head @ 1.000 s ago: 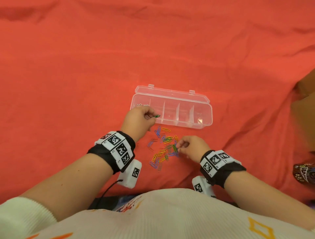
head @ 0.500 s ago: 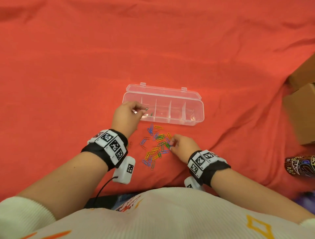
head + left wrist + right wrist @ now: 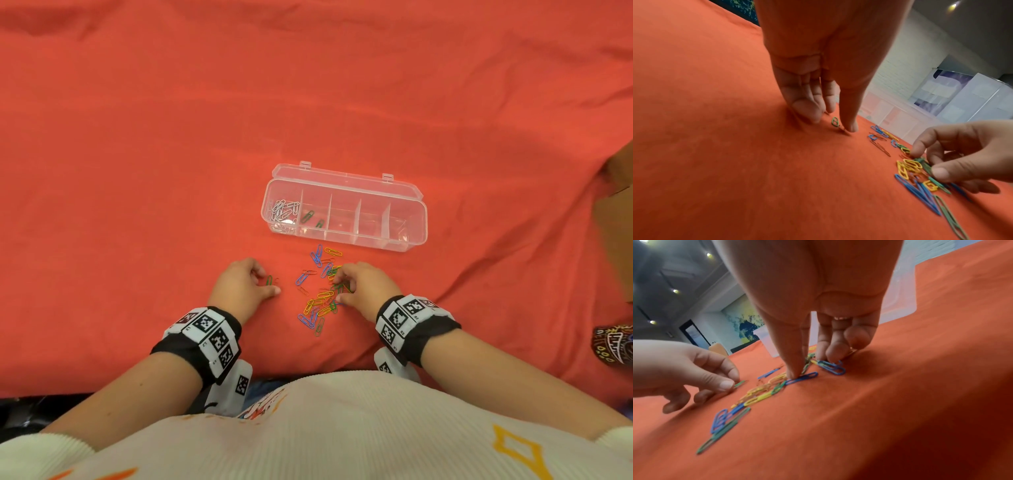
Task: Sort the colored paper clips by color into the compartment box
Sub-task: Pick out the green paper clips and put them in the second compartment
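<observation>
A clear compartment box [image 3: 407, 219] lies open on the red cloth. Its leftmost cell holds white clips [image 3: 283, 211], and the cell beside it holds two green clips [image 3: 308, 216]. In front of the box is a loose pile of blue, yellow, green and orange clips [image 3: 320, 298]. Left of the pile, my left hand [image 3: 269, 283] is down on the cloth, thumb and index finger pinching a lone green clip [image 3: 835, 121]. My right hand [image 3: 339, 289] is curled over the pile, fingertips pinching a green clip [image 3: 920, 160], thumb on a blue clip [image 3: 807, 376].
Cardboard boxes [image 3: 616, 205] stand at the right edge, with a dark patterned object [image 3: 613, 346] nearer me. The cloth's front edge runs just before my body. Bare red cloth spreads left of and behind the box.
My left hand has come back from the box's second cell to the cloth left of the pile, and a green clip it carried lies in that cell. The right hand stayed on the pile.
</observation>
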A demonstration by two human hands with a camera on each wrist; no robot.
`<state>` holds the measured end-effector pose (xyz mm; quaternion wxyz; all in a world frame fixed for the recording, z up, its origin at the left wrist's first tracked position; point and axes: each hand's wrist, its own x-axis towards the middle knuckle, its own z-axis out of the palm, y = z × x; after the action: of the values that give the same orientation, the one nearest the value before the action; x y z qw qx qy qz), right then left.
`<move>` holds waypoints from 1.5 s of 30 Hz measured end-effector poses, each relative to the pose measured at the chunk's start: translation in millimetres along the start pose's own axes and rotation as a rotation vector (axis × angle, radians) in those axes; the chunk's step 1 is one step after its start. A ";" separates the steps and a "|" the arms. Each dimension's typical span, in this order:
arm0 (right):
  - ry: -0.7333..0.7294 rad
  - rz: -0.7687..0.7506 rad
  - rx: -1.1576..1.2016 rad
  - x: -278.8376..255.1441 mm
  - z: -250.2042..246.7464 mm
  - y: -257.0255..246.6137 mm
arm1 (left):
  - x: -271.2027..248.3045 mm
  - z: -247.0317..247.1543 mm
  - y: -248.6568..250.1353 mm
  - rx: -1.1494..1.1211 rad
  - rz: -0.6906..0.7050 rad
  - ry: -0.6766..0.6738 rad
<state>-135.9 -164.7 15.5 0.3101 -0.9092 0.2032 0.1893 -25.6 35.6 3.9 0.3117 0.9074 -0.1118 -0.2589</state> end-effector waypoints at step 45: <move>0.292 0.165 0.576 37.7 -72.6 -64.0 | 32.9 -30.2 99.3 -0.471 0.131 -0.070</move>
<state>-57.0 -174.4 82.3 0.5057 -0.7821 0.3637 0.0164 14.2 -38.5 72.8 0.5265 0.7910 -0.1178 -0.2884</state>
